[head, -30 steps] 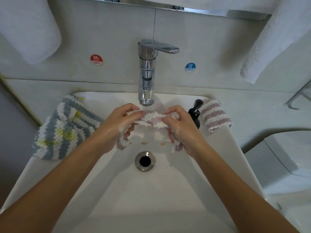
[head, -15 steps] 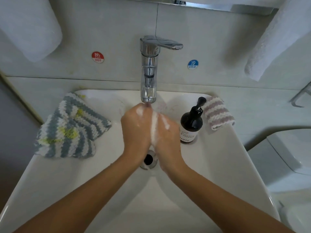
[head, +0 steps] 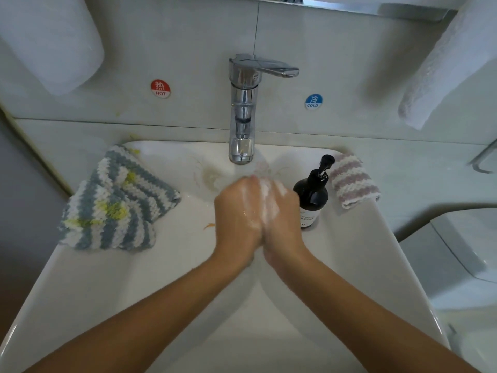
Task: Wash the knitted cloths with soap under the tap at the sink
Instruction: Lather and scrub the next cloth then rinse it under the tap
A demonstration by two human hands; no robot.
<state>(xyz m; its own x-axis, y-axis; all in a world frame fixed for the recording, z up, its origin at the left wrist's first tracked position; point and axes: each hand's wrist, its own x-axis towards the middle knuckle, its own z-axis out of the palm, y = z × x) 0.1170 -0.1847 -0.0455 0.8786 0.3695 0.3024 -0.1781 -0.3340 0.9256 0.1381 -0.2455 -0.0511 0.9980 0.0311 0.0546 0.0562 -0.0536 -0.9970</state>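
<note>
L hand (head: 238, 211) + R hand (head: 279, 214) pressed palm-to-palm under tap (head: 242, 117), sudsy; whether cloth between them can't tell. Blue-striped cloth (head: 115, 200) on sink (head: 88, 278) rim left, pink cloth (head: 352, 181) right. Prob soft, soggy, slippery w/ soap; grab by bunched edge

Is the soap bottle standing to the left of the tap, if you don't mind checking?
No, the soap bottle stands right of the tap, beside the pink striped cloth.
</note>
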